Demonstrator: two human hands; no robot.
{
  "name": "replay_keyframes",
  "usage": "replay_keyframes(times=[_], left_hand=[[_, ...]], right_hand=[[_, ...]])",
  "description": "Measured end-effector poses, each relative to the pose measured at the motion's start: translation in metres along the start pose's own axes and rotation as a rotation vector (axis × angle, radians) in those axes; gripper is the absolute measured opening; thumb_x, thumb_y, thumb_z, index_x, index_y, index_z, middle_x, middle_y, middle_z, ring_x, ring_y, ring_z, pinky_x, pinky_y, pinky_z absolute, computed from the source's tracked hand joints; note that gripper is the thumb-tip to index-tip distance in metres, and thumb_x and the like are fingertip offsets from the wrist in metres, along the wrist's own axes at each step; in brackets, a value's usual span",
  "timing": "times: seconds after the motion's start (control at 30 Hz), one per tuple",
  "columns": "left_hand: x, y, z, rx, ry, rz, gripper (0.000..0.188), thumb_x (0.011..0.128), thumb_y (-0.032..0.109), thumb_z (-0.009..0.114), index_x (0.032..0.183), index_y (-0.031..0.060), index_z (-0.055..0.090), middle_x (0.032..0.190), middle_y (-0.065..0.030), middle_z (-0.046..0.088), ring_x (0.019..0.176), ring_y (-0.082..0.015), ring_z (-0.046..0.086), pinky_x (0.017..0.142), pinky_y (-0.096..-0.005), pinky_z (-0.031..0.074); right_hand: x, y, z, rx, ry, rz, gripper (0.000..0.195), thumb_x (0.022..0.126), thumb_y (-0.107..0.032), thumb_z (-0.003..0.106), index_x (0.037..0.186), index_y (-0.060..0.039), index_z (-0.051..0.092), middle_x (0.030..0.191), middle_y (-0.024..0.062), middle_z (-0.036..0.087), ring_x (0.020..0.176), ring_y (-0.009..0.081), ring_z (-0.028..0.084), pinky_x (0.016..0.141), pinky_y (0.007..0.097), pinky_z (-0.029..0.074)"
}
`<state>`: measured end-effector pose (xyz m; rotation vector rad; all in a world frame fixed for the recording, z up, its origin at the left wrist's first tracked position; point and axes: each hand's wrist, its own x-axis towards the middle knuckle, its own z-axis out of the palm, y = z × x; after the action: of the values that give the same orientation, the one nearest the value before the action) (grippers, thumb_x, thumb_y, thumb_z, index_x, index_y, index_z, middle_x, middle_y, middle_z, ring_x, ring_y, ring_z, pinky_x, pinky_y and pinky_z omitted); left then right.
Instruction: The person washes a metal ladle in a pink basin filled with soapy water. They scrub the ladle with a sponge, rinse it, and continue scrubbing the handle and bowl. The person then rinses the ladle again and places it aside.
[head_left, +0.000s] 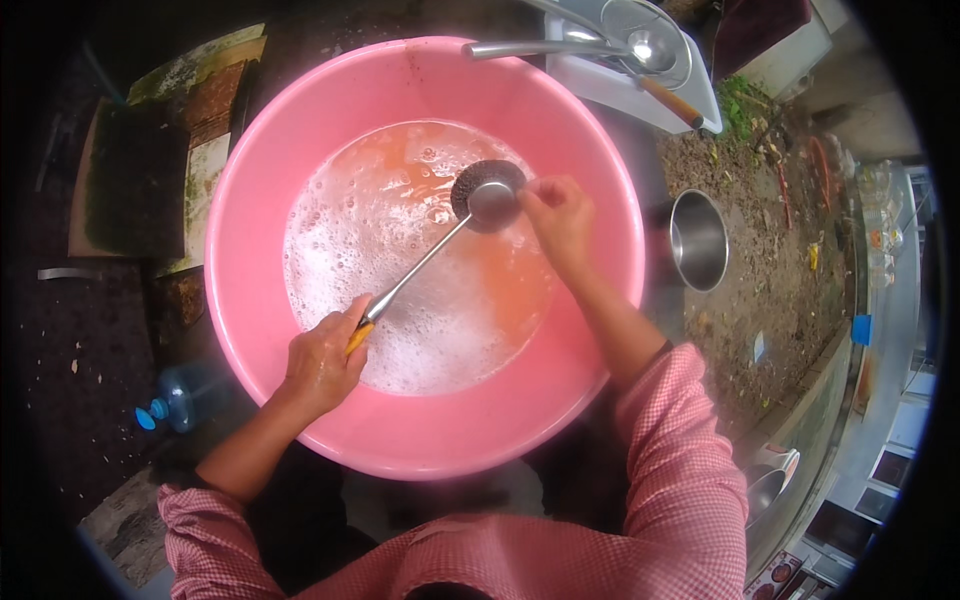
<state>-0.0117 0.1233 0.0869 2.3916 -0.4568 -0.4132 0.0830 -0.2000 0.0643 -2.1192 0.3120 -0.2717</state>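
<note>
In the head view, a large pink plastic basin (420, 439) holds soapy water (390, 330) with foam and bubbles. My left hand (326, 360) grips the wood-coloured handle of a long metal ladle (420, 264), which slants up and right over the water. At the ladle's round bowl (495, 206), my right hand (559, 217) has its fingertips on the right edge. A dark, rough-looking round patch lies against the bowl's upper left; whether it is a scouring pad or part of the utensil I cannot tell.
Beyond the basin's upper right rim, a white plastic tub (705, 90) holds metal ladles and strainers (651, 49), one handle reaching over the rim. A steel pot (699, 240) stands at the right. Left are stained boards (206, 172) and a blue plastic bottle (180, 397).
</note>
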Motion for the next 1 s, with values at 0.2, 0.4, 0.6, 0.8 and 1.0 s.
replay_keyframes(times=[0.2,0.4,0.6,0.8,1.0], left_hand=[[-0.002,-0.007,0.003,-0.083,0.005,-0.034,0.059,0.082,0.005,0.065,0.139,0.0069,0.047,0.103,-0.0202,0.065,0.086,-0.0347,0.067,0.074,-0.0381,0.054],[-0.003,-0.016,0.005,-0.301,-0.018,-0.118,0.057,0.083,0.004,0.063,0.138,0.0047,0.049,0.102,-0.0173,0.066,0.087,-0.0221,0.067,0.077,-0.0302,0.052],[-0.005,-0.027,0.008,-0.482,-0.032,-0.19,0.057,0.084,0.001,0.062,0.139,0.0029,0.047,0.097,-0.0088,0.064,0.085,-0.0094,0.059,0.077,-0.0247,0.049],[-0.005,-0.031,0.011,-0.599,-0.055,-0.182,0.058,0.084,-0.004,0.061,0.14,0.0025,0.047,0.107,-0.0052,0.062,0.094,-0.0084,0.057,0.082,-0.0232,0.047],[-0.007,-0.037,0.01,-0.758,-0.098,-0.235,0.06,0.083,-0.007,0.061,0.14,0.0013,0.046,0.119,-0.0048,0.059,0.108,-0.0087,0.054,0.092,-0.0231,0.044]], right_hand=[[0.004,-0.003,0.007,0.154,-0.112,0.302,0.014,0.087,-0.013,0.063,0.084,-0.0002,0.066,0.076,0.0072,0.066,0.068,0.0154,0.062,0.068,0.0291,0.05],[0.004,0.0,0.006,0.647,-0.124,0.334,0.014,0.086,-0.012,0.057,0.087,0.0005,0.063,0.078,0.0073,0.064,0.073,0.0168,0.062,0.069,0.0289,0.05],[0.006,0.0,-0.005,-0.048,-0.4,0.483,0.016,0.087,-0.015,0.057,0.093,-0.0021,0.064,0.092,0.0101,0.066,0.087,0.0225,0.064,0.081,0.037,0.052],[-0.026,0.081,0.015,-0.973,-0.705,-0.343,0.023,0.083,-0.02,0.062,0.102,-0.0109,0.068,0.091,0.0151,0.069,0.084,0.0283,0.067,0.075,0.0393,0.053],[-0.015,0.064,0.017,-0.763,-0.494,-0.301,0.019,0.087,-0.023,0.061,0.093,-0.0095,0.072,0.086,0.0087,0.069,0.065,0.0199,0.065,0.065,0.0375,0.052]])
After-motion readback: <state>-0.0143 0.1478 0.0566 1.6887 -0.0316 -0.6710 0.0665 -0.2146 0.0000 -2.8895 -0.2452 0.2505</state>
